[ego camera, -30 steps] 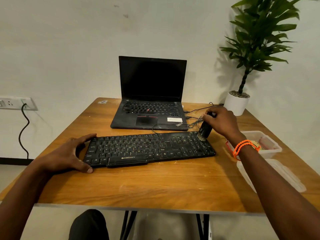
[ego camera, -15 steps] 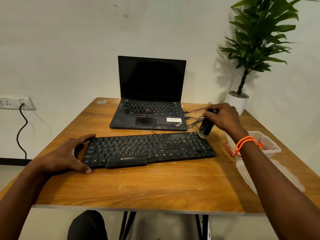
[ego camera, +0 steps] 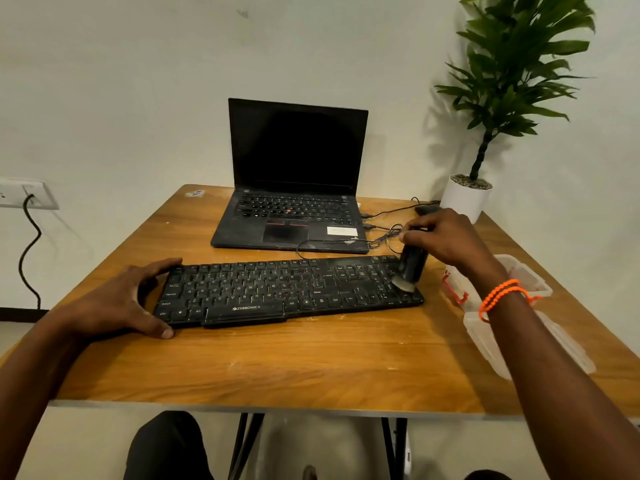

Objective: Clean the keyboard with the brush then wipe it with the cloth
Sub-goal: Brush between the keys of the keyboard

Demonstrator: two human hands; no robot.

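A dusty black keyboard (ego camera: 284, 289) lies across the wooden table (ego camera: 311, 362). My left hand (ego camera: 117, 303) rests at its left end, thumb along the front edge and fingers round the back corner. My right hand (ego camera: 446, 240) grips the top of a black brush (ego camera: 410, 266) with pale bristles. The bristles press on the keys at the keyboard's right end. No cloth is visible.
An open black laptop (ego camera: 294, 188) stands behind the keyboard with cables (ego camera: 384, 233) trailing to its right. A clear plastic box (ego camera: 526, 275) and its lid (ego camera: 498, 344) sit at the table's right edge. A potted plant (ego camera: 465, 197) stands at the back right corner.
My right hand has drawn the brush from the keyboard's back right corner forward onto the right-hand keys. The left hand has stayed put.
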